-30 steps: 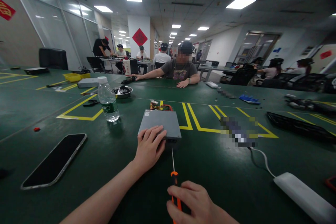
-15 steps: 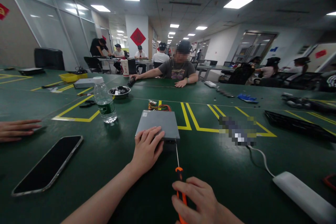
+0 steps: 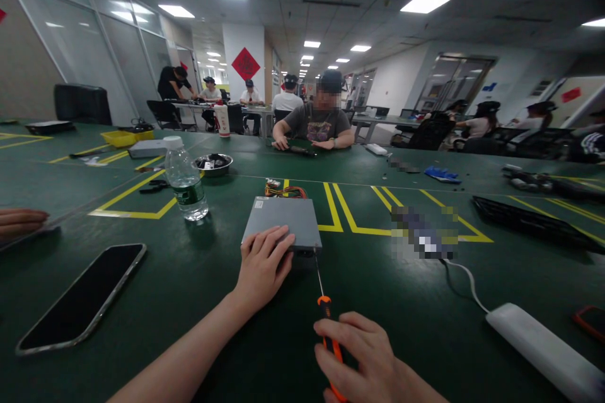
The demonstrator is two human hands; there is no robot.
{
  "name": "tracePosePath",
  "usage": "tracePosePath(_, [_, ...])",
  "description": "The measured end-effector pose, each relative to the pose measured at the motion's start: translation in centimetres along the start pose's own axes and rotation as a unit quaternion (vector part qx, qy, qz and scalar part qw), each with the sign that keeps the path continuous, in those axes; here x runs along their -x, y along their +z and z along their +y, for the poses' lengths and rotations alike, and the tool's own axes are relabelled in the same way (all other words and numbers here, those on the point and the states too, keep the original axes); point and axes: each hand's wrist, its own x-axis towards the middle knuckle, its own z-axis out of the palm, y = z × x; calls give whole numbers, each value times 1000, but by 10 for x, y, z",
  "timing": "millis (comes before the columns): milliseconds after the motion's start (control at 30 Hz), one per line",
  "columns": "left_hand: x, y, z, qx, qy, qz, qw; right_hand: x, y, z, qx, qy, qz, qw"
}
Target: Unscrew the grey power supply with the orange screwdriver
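Well, gray metal box (image 3: pixel 278 215) beneath left fingers (image 3: pixel 273 242) (slightly spread), screwdriver (image 3: pixel 325 310) pinched by its handle between right fingers (image 3: pixel 341 331).

Phone (image 3: pixel 82 299) flat, left; capped bottle (image 3: pixel 185 184) upright beyond it, metal bowl (image 3: pixel 216 171) just behind. Yellow tray (image 3: pixel 116 139), white cup (image 3: pixel 221 121) farther back. Long white block (image 3: pixel 539 343) lower right, cable (image 3: pixel 473 285) attached.

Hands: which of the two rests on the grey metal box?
The left hand, lying on the grey metal box; the right hand holds the orange-and-black screwdriver.
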Motion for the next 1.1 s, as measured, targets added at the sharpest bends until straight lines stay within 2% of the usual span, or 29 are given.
tracePosePath(267, [0,0,0,1,0,2,1000,2,0,2,4,-10,10,1000])
tracePosePath(467, [1,0,0,-1,0,-2,1000,5,3,3,-46,-16,-42,998])
tracePosePath(633, [1,1,-1,-3,0,-5,1000,10,-2,3,-28,-30,-107,993])
tracePosePath(733, [1,1,-1,-4,0,-6,1000,16,-1,3,-25,-35,-113,993])
tracePosePath(900, [2,2,-2,-5,0,-8,1000,16,0,0,-33,1,-70,997])
tracePosePath(1100, [1,-1,-2,1,-2,-10,1000,4,-14,1,-23,22,-120,992])
